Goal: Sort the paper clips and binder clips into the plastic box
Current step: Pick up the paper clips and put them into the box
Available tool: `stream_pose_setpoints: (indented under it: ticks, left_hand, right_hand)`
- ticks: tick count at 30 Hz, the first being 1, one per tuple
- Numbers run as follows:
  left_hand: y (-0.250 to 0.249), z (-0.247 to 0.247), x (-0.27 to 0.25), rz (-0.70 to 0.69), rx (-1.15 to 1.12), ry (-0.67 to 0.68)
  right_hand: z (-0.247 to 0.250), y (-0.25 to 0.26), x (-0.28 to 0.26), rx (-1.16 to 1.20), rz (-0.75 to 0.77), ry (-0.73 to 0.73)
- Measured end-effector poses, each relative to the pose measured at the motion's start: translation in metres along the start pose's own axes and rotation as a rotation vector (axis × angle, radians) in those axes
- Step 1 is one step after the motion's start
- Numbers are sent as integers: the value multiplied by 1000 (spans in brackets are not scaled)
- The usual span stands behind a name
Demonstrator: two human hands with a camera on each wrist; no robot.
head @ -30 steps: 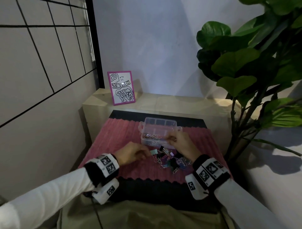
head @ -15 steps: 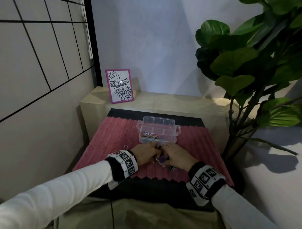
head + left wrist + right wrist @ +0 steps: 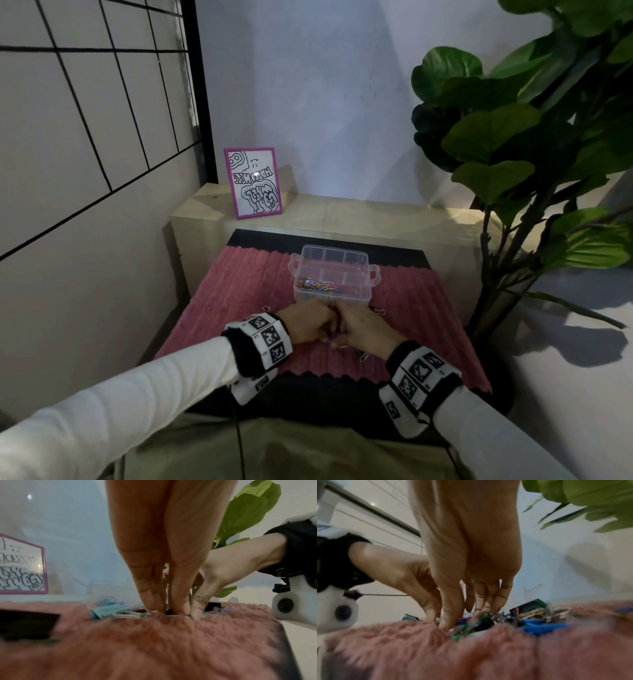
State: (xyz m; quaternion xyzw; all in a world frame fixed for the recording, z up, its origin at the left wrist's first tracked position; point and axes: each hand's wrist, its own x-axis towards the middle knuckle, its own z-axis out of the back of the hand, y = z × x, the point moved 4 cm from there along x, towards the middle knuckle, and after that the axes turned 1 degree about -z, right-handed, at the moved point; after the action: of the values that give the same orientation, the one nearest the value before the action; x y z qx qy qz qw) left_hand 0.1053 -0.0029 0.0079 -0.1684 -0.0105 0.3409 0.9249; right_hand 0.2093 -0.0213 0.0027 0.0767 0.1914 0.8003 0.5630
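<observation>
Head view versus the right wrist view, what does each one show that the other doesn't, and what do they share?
Only the head view shows the plastic box with coloured paper clips in its near compartment, and the framed drawing. Only the right wrist view shows the pile up close: a green paper clip, blue binder clip and dark binder clip. Both show the left hand and right hand together on the pink rug, plus the plant.

Both hands, the left hand point(image 3: 308, 325) and right hand point(image 3: 363, 330), crowded knuckle to knuckle over the pile of clips point(image 3: 513, 616), leaving no gap between them. Just beyond stood the plastic box point(image 3: 334, 277), its top open from above. The pink mat point(image 3: 239, 291) lay bare on the left, while the potted plant point(image 3: 507, 154) hemmed the right edge.
</observation>
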Motion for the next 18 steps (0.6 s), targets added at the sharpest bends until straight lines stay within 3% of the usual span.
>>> stream_pose_setpoints:
  ticks: [3, 6, 12, 18]
  left_hand:
    - [-1, -6, 8, 33, 36, 40]
    - [1, -8, 13, 56, 36, 70]
    - [-1, -6, 16, 46, 73, 87]
    - [7, -2, 10, 36, -10, 76]
  right_hand:
    - [7, -9, -3, 158, -30, -32]
    - [11, -18, -9, 157, -8, -76]
    - [6, -15, -6, 170, 31, 2]
    - [9, -23, -5, 327, 15, -125]
